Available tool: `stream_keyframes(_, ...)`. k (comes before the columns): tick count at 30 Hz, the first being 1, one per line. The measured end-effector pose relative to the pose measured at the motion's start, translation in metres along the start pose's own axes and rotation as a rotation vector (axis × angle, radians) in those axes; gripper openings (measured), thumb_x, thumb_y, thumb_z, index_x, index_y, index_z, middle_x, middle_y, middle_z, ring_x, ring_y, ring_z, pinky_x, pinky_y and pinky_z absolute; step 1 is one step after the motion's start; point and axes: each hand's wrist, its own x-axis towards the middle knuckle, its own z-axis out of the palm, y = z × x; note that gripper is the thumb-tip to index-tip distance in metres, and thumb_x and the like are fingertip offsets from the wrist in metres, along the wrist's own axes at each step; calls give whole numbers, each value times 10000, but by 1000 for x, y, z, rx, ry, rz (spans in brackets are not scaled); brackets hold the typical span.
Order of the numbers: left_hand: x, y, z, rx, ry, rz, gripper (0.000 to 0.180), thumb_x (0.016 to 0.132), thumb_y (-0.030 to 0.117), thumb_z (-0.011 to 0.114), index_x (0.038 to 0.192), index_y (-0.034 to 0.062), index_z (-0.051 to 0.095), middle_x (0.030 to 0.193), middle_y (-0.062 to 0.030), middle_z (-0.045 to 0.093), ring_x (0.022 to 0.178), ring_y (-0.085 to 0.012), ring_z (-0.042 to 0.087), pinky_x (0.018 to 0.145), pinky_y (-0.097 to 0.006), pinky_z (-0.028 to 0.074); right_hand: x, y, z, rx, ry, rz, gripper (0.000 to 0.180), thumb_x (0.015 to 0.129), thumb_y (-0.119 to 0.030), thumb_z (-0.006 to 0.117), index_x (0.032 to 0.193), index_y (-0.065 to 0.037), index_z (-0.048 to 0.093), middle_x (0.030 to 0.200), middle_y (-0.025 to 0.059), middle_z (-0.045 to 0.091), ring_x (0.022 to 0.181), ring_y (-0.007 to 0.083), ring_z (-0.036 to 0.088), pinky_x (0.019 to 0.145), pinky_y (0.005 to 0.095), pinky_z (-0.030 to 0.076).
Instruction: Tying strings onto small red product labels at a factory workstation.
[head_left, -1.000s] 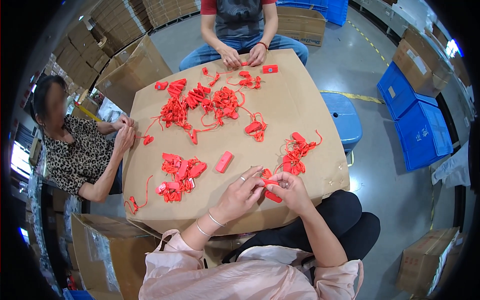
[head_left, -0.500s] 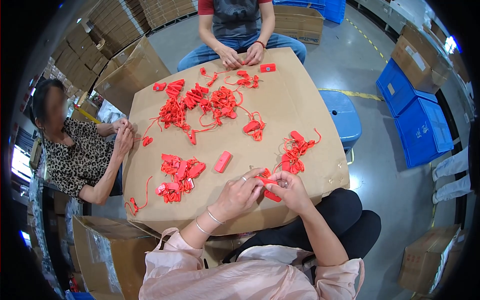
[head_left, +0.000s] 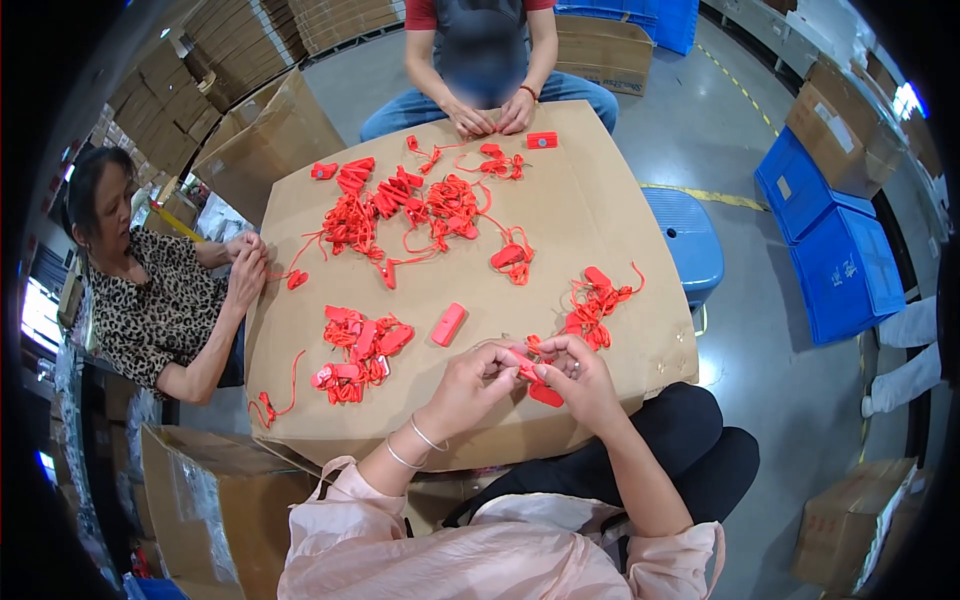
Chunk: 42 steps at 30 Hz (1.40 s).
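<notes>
Near the table's front edge, my left hand (head_left: 468, 388) pinches one end of a small red plastic piece (head_left: 523, 366). My right hand (head_left: 580, 380) closes its thumb and fingers on the other end. Just beneath the fingers hangs a second red piece (head_left: 545, 395). Some red cord (head_left: 533, 343) shows beyond my fingertips, and how it joins the pieces is hidden. To the right of my hands lies a bundle of red corded pieces (head_left: 592, 308). A loose red block (head_left: 449, 325) rests beyond my left hand, with a pile of corded pieces (head_left: 362, 350) to its left.
A large heap of red cords (head_left: 400, 208) covers the far middle of the cardboard-topped table (head_left: 620, 240). One co-worker (head_left: 165, 300) sits at the left, another (head_left: 485, 70) at the far side, both handling cords. A blue stool (head_left: 685, 240) stands to the right, near blue crates (head_left: 840, 260).
My left fingers have shifted their hold on the red piece, and my hands have tilted it a little. The piles on the table have not been disturbed.
</notes>
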Motion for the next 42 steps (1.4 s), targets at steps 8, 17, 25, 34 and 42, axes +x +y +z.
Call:
stream_keyframes(8,5,5,3,261,20,96,80,820,20,560,887,-19,540,951,-145,608,797,-263,626,686,-318,516,-1,-15,10,-714,83,-498,96,754,-36,658,842,-43,620,829,82,551,729,201,584,598,296,479)
stream_keyframes(17,-1,8,16,-184,98,-28,221,853,0,535,1071,-23,508,997,-119,595,853,-196,622,739,-295,510,-1,-12,7,-187,22,-115,59,832,-26,613,824,-3,559,801,7,500,679,61,546,606,201,441)
stream_keyframes(25,-9,-5,14,-197,137,62,261,815,-24,568,1071,-3,522,1025,-118,580,921,-170,595,793,-278,487,-8,-7,11,46,29,-229,55,833,18,564,838,-6,515,947,64,501,882,117,531,723,247,452)
stream_keyframes(34,-19,4,11,115,294,316,382,795,-36,584,1139,-12,420,1027,-170,582,938,-251,605,818,-333,494,-15,-21,30,-520,73,-501,117,765,24,608,827,-10,515,1144,173,499,1016,275,539,856,351,449)
stream_keyframes(42,-23,-4,3,27,411,292,488,818,-60,553,1242,-20,316,1075,-183,556,978,-236,598,856,-340,492,2,-8,45,-398,44,-479,113,758,48,592,827,1,516,1162,185,518,1044,280,556,894,362,455)
